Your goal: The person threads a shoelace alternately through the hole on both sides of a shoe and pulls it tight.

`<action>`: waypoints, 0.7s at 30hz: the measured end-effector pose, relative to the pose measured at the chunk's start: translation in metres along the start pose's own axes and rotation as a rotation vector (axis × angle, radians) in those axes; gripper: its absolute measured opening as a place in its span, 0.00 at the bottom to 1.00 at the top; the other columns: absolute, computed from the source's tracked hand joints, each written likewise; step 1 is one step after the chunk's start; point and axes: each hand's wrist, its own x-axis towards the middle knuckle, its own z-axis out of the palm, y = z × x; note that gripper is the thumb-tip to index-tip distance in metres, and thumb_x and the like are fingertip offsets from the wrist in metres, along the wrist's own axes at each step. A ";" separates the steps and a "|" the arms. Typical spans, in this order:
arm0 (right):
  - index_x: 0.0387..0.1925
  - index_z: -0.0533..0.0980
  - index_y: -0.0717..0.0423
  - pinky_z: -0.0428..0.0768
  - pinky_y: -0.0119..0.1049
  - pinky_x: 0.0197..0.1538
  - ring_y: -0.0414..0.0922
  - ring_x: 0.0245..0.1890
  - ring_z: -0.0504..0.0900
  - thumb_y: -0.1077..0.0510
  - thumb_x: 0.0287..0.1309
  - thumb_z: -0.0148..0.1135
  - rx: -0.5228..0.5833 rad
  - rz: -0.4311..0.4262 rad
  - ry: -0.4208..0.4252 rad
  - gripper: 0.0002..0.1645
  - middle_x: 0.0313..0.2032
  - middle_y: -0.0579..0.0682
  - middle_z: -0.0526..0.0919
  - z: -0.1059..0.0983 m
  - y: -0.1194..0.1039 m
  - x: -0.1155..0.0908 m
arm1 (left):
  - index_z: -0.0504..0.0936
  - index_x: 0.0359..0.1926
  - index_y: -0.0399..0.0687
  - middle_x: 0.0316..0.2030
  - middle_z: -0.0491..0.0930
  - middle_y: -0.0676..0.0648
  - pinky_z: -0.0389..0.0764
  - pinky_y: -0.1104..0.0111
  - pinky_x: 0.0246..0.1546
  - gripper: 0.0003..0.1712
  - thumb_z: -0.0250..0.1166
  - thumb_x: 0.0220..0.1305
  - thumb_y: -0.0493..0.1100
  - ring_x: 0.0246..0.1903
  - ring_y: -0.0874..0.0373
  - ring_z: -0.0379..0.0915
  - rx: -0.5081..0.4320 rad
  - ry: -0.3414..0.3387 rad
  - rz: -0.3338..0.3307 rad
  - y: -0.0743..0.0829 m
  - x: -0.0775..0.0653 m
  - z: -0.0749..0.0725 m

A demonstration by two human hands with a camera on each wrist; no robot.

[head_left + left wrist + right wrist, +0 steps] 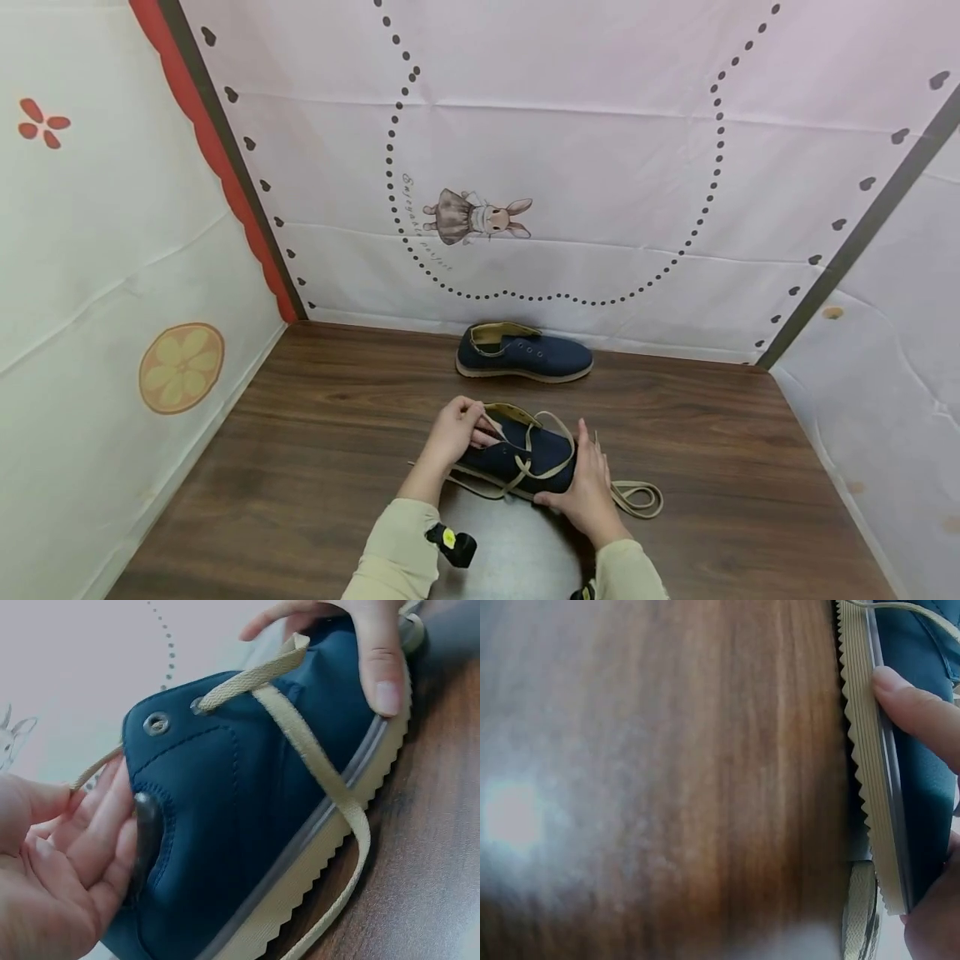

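A navy shoe [553, 450] with a tan interior stands on the wooden table, its toe to the right. My left hand [452, 429] is at the shoe's opening; in the left wrist view its thumb and forefinger pinch a beige shoelace [99, 765] at the edge of the eyelet flap. The other left fingers reach into the opening. My right hand [588, 492] grips the toe, its thumb [911, 701] pressing the near side just above the ridged sole [866, 742]. A loose stretch of lace [304, 739] crosses the upper and hangs over the sole.
A second navy shoe [558, 357], with no lace visible in its eyelets, stands farther back by the printed cloth wall [600, 200]. A looped bundle of lace [637, 497] lies on the table [720, 467] right of the toe. Cloth walls also border both sides.
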 end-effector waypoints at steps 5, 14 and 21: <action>0.69 0.47 0.61 0.45 0.58 0.64 0.62 0.65 0.52 0.50 0.25 0.82 -0.015 -0.001 -0.010 0.73 0.62 0.65 0.61 0.001 0.000 0.000 | 0.63 0.40 0.34 0.41 0.79 0.33 0.77 0.69 0.29 0.14 0.39 0.75 0.43 0.26 0.56 0.82 -0.198 0.020 0.001 -0.001 -0.001 -0.012; 0.65 0.58 0.63 0.48 0.60 0.63 0.62 0.63 0.55 0.48 0.26 0.81 -0.057 -0.021 -0.014 0.64 0.60 0.64 0.62 -0.001 -0.002 0.001 | 0.64 0.40 0.38 0.34 0.80 0.44 0.77 0.70 0.31 0.14 0.42 0.74 0.46 0.27 0.59 0.82 -0.406 0.169 0.028 0.003 -0.004 -0.038; 0.65 0.59 0.60 0.47 0.60 0.63 0.61 0.63 0.56 0.49 0.26 0.81 -0.060 -0.018 -0.010 0.62 0.60 0.62 0.62 0.000 0.000 0.001 | 0.64 0.38 0.45 0.27 0.79 0.52 0.76 0.67 0.33 0.12 0.45 0.72 0.49 0.24 0.61 0.80 -0.499 0.273 0.046 0.008 -0.008 -0.059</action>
